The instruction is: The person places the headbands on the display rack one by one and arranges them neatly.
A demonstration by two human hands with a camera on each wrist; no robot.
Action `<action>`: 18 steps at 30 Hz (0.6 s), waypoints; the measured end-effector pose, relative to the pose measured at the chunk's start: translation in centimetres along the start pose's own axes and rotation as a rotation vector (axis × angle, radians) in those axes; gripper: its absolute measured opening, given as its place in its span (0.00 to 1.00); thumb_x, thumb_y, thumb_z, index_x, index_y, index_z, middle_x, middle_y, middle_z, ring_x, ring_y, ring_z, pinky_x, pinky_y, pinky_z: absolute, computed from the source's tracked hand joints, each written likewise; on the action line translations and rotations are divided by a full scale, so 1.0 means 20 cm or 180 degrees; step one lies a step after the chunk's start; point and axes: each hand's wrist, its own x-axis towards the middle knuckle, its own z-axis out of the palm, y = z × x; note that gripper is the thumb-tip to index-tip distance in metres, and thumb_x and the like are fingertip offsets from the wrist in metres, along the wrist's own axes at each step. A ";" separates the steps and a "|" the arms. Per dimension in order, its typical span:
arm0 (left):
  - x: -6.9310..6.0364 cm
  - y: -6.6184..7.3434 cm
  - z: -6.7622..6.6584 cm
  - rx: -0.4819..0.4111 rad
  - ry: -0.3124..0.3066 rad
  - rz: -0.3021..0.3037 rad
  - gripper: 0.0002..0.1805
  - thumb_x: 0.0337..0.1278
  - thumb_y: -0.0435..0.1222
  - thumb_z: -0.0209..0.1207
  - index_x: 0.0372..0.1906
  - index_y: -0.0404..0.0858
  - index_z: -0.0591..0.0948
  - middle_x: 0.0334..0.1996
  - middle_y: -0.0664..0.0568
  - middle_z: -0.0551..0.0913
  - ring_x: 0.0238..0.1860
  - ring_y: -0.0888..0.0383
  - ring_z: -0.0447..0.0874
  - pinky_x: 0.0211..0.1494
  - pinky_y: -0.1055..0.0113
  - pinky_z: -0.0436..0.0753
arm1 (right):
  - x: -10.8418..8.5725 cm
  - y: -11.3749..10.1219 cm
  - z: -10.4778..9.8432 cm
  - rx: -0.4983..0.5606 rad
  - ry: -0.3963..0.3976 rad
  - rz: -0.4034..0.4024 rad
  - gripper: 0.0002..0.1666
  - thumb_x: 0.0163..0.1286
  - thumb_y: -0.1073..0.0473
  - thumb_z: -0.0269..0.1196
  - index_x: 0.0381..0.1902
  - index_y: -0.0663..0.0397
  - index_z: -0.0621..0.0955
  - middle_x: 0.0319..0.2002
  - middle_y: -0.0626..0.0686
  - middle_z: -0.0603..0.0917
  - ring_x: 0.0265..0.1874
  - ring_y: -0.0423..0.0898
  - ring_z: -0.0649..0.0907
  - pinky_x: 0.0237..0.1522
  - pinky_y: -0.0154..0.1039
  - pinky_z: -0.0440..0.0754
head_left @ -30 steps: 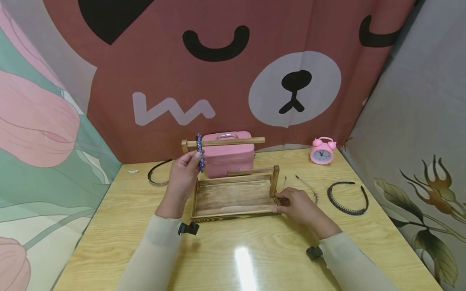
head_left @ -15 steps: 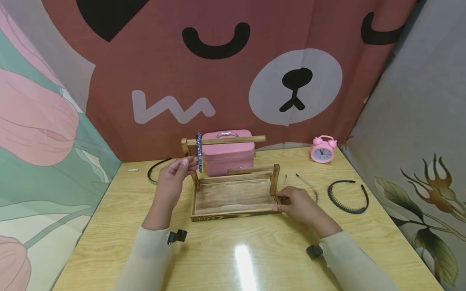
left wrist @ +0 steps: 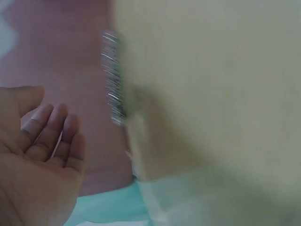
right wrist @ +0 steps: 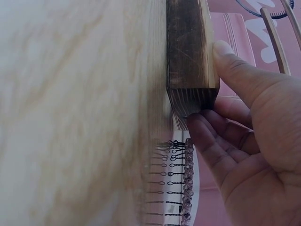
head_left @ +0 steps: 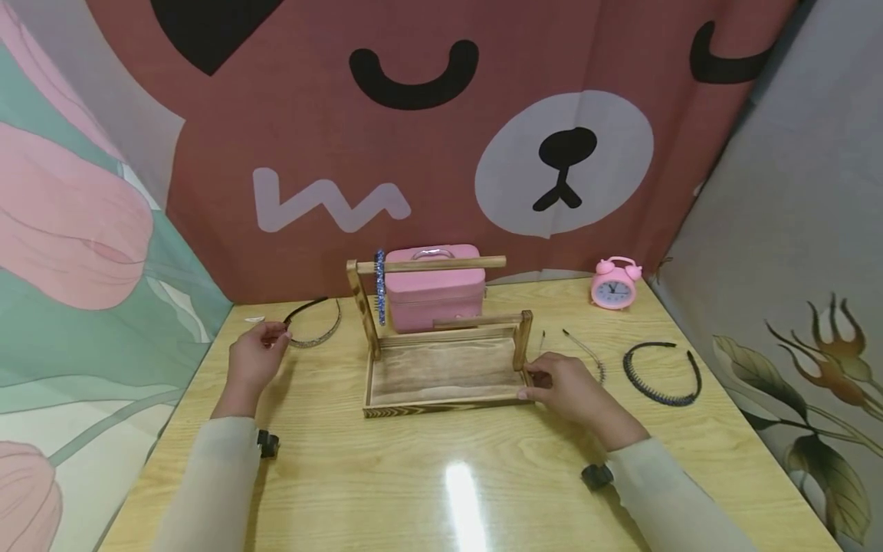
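Note:
My left hand (head_left: 257, 356) is beside a sparkly headband (head_left: 319, 337) lying at the table's left. In the left wrist view its fingers (left wrist: 48, 134) are relaxed and hold nothing, with a blurred glittery band (left wrist: 113, 77) apart from them. My right hand (head_left: 562, 389) grips the right end of a wooden rack (head_left: 441, 406), a shallow tray with two bars. Thumb and fingertips pinch the rack's dark corner (right wrist: 190, 52) in the right wrist view. A blue sparkly headband (head_left: 380, 287) hangs from the rack's higher bar, near its left post.
Behind the rack stands a pink case (head_left: 436, 295). A pink alarm clock (head_left: 614, 284) is at the back right. One dark toothed headband (head_left: 661, 397) lies on the right, and a thin beaded one (head_left: 595, 356) lies partly behind my right hand.
My left hand has let go of the blue headband, which stays hanging on the bar, and has moved left and down to the headband on the table. My right hand stays on the rack.

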 end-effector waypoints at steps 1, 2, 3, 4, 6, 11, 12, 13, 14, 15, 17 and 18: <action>0.01 -0.02 0.00 0.0106 -0.0058 0.0003 0.25 0.86 0.44 0.56 0.73 0.31 0.79 0.66 0.30 0.83 0.66 0.32 0.80 0.67 0.37 0.83 | 0.00 0.00 0.00 0.0002 0.0001 0.0004 0.30 0.67 0.47 0.80 0.61 0.60 0.89 0.56 0.57 0.90 0.52 0.55 0.90 0.57 0.56 0.89; 0.01 -0.04 0.00 0.0196 -0.0124 0.0015 0.26 0.85 0.42 0.57 0.74 0.31 0.78 0.68 0.29 0.81 0.69 0.30 0.78 0.69 0.34 0.80 | 0.00 0.00 0.00 0.0003 0.0001 0.0011 0.30 0.67 0.47 0.80 0.61 0.60 0.89 0.56 0.57 0.90 0.53 0.55 0.90 0.58 0.57 0.89; 0.02 -0.06 0.01 0.0290 -0.0182 0.0044 0.26 0.85 0.41 0.57 0.75 0.30 0.76 0.70 0.28 0.79 0.71 0.28 0.76 0.71 0.32 0.78 | 0.00 0.00 0.00 0.0006 0.0000 0.0017 0.31 0.67 0.47 0.80 0.61 0.59 0.89 0.57 0.57 0.90 0.54 0.55 0.90 0.58 0.57 0.89; 0.03 -0.07 0.01 0.0370 -0.0247 0.0062 0.27 0.84 0.39 0.58 0.76 0.30 0.75 0.72 0.27 0.77 0.73 0.26 0.73 0.72 0.30 0.77 | 0.00 0.00 0.00 0.0013 -0.0008 0.0025 0.30 0.67 0.47 0.80 0.61 0.59 0.89 0.57 0.58 0.90 0.54 0.55 0.90 0.58 0.57 0.89; 0.05 -0.08 0.01 0.0421 -0.0392 0.0066 0.29 0.83 0.38 0.58 0.79 0.30 0.72 0.76 0.26 0.72 0.76 0.24 0.68 0.74 0.27 0.73 | 0.00 0.01 0.00 0.0028 -0.0020 0.0034 0.30 0.68 0.47 0.80 0.61 0.60 0.89 0.57 0.58 0.90 0.53 0.55 0.90 0.58 0.56 0.89; 0.07 -0.12 0.03 0.0381 -0.0727 -0.0093 0.33 0.85 0.42 0.57 0.85 0.39 0.65 0.83 0.32 0.66 0.75 0.31 0.72 0.69 0.33 0.79 | 0.00 0.00 0.01 0.0115 -0.0037 0.0074 0.30 0.67 0.49 0.80 0.60 0.60 0.89 0.54 0.55 0.90 0.49 0.50 0.89 0.55 0.52 0.90; 0.07 -0.13 0.03 0.0360 -0.0792 -0.0139 0.34 0.85 0.43 0.56 0.86 0.41 0.64 0.83 0.33 0.66 0.73 0.33 0.74 0.65 0.36 0.81 | -0.01 0.00 0.01 0.0132 -0.0044 0.0082 0.29 0.67 0.49 0.80 0.60 0.60 0.89 0.53 0.55 0.91 0.48 0.48 0.89 0.54 0.51 0.90; 0.07 -0.13 0.04 0.0356 -0.0851 -0.0175 0.34 0.85 0.44 0.55 0.87 0.43 0.64 0.83 0.35 0.67 0.70 0.37 0.76 0.62 0.40 0.82 | -0.01 0.00 0.01 0.0138 -0.0049 0.0089 0.29 0.67 0.49 0.80 0.60 0.60 0.89 0.53 0.54 0.91 0.48 0.47 0.89 0.54 0.50 0.90; 0.08 -0.14 0.04 0.0367 -0.0893 -0.0174 0.33 0.86 0.43 0.55 0.86 0.43 0.64 0.82 0.36 0.69 0.67 0.39 0.78 0.59 0.43 0.83 | -0.01 -0.01 0.01 0.0136 -0.0053 0.0091 0.29 0.67 0.49 0.80 0.59 0.60 0.89 0.53 0.54 0.91 0.48 0.47 0.89 0.54 0.50 0.90; 0.09 -0.14 0.04 0.0382 -0.0927 -0.0166 0.33 0.85 0.43 0.55 0.86 0.43 0.64 0.80 0.37 0.71 0.65 0.41 0.79 0.58 0.46 0.83 | -0.01 -0.01 0.01 0.0123 -0.0056 0.0090 0.29 0.67 0.49 0.80 0.59 0.59 0.89 0.52 0.53 0.91 0.47 0.46 0.89 0.54 0.49 0.90; 0.11 -0.14 0.05 0.0411 -0.0963 -0.0073 0.31 0.85 0.42 0.54 0.85 0.41 0.66 0.77 0.38 0.76 0.68 0.41 0.81 0.59 0.47 0.85 | 0.00 -0.01 0.00 0.0109 -0.0042 0.0103 0.28 0.67 0.49 0.80 0.59 0.59 0.89 0.52 0.53 0.91 0.47 0.45 0.88 0.53 0.49 0.90; 0.13 -0.14 0.05 0.0419 -0.0978 -0.0011 0.30 0.85 0.41 0.54 0.84 0.40 0.68 0.75 0.38 0.77 0.67 0.40 0.82 0.59 0.46 0.86 | 0.00 -0.01 0.00 0.0099 -0.0019 0.0106 0.28 0.67 0.49 0.80 0.59 0.59 0.90 0.52 0.53 0.91 0.47 0.45 0.88 0.53 0.49 0.90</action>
